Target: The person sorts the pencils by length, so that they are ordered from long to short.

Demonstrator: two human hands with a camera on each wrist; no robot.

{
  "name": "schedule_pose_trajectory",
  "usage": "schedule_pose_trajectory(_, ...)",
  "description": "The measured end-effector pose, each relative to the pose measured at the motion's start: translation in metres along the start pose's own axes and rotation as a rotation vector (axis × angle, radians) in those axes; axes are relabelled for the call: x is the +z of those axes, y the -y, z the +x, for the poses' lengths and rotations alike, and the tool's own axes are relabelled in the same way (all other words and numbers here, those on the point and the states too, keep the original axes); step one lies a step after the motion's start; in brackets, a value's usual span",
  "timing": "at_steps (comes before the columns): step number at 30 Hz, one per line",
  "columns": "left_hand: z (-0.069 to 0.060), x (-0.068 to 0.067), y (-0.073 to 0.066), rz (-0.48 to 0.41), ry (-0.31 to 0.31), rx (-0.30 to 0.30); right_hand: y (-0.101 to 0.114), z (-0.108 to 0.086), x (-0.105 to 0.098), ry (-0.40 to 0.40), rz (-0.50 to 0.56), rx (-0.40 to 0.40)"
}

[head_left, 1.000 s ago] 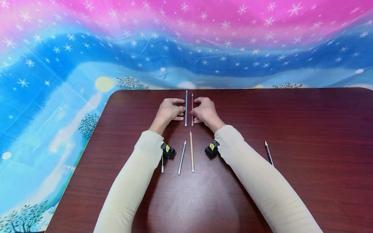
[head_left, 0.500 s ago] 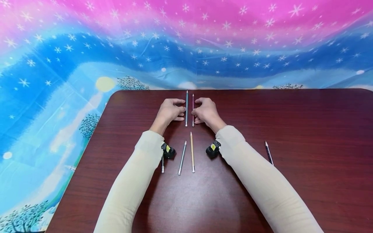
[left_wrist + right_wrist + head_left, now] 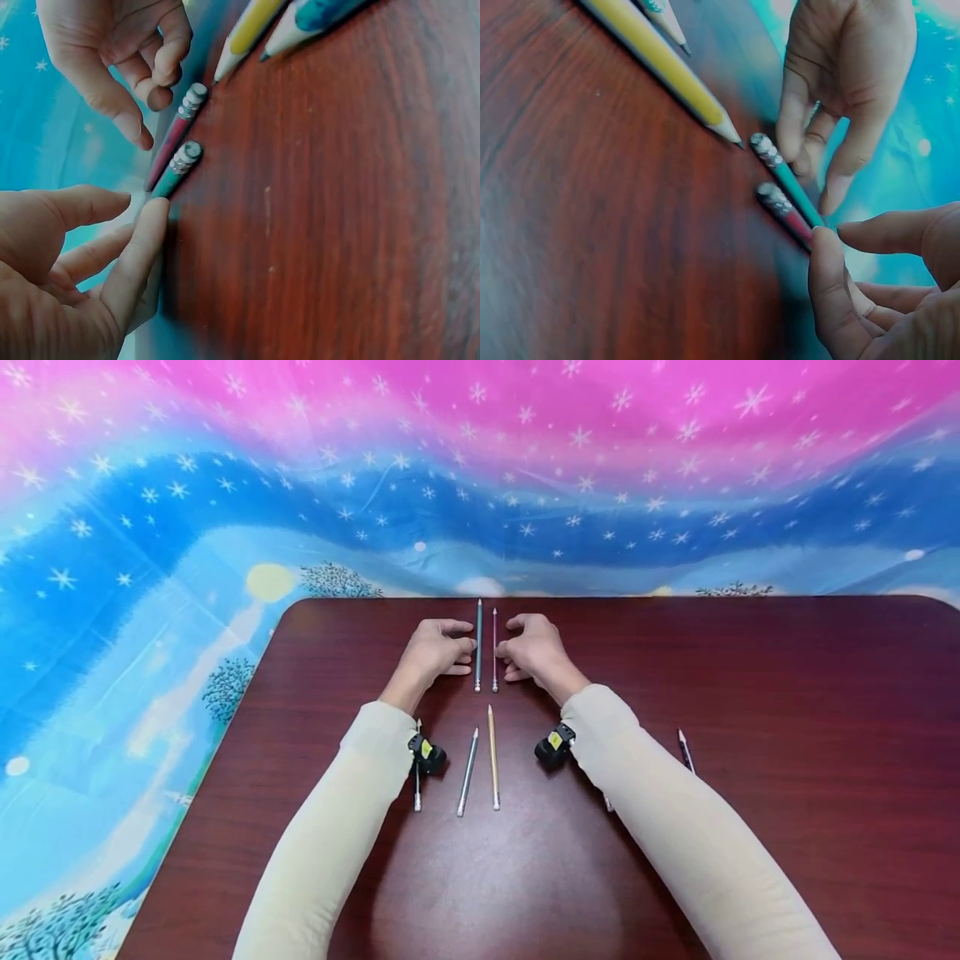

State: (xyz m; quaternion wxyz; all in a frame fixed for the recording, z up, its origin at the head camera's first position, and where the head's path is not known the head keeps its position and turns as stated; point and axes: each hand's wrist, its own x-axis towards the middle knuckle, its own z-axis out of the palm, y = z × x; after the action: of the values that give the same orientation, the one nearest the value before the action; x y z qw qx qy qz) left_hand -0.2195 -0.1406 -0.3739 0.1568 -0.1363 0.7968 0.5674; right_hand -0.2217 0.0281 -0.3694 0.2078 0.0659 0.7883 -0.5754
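Near the far edge of the table [image 3: 750, 677], a teal pencil [image 3: 478, 647] and a dark pink pencil [image 3: 495, 639] lie side by side, points away from me. My left hand [image 3: 437, 652] is at the teal pencil's left side, its fingers extended and touching it. On the other side, my right hand [image 3: 536, 647] has a fingertip at the pink pencil, while its other fingers stand off. The left wrist view shows the eraser ends of the teal pencil [image 3: 178, 166] and pink pencil [image 3: 180, 127] with a narrow gap between. Neither pencil is gripped.
Closer to me lie a yellow pencil [image 3: 493, 760] and a blue-grey pencil [image 3: 468, 772]. Another pencil [image 3: 417, 797] is partly under my left sleeve. A dark pencil [image 3: 686, 752] and a pencil end [image 3: 608, 804] show beside my right sleeve. A patterned cloth [image 3: 480, 485] hangs behind.
My right hand has shifted slightly right, its upper fingers drawing off the pink pencil. A pencil end now shows beside the right sleeve. The head view has tilted a little; the pencils keep their arrangement.
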Motion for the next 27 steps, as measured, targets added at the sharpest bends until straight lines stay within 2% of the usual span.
schedule_pose_trajectory(4,-0.006,-0.007,0.001,0.031,0.030,0.006,0.003,-0.006,-0.005,0.007,-0.022,-0.023)
schedule_pose_trajectory(11,-0.024,-0.019,0.000,0.102,0.070,0.022,0.005,-0.017,-0.019,0.026,-0.066,-0.038)
schedule_pose_trajectory(15,-0.035,-0.025,0.001,0.111,0.084,0.031,0.005,-0.027,-0.028,0.043,-0.098,-0.051)
schedule_pose_trajectory(22,-0.058,-0.036,0.008,0.149,0.100,0.062,0.003,-0.046,-0.043,0.076,-0.146,-0.080)
schedule_pose_trajectory(27,-0.076,-0.039,0.014,0.156,0.095,0.107,0.000,-0.062,-0.051,0.104,-0.174,-0.087)
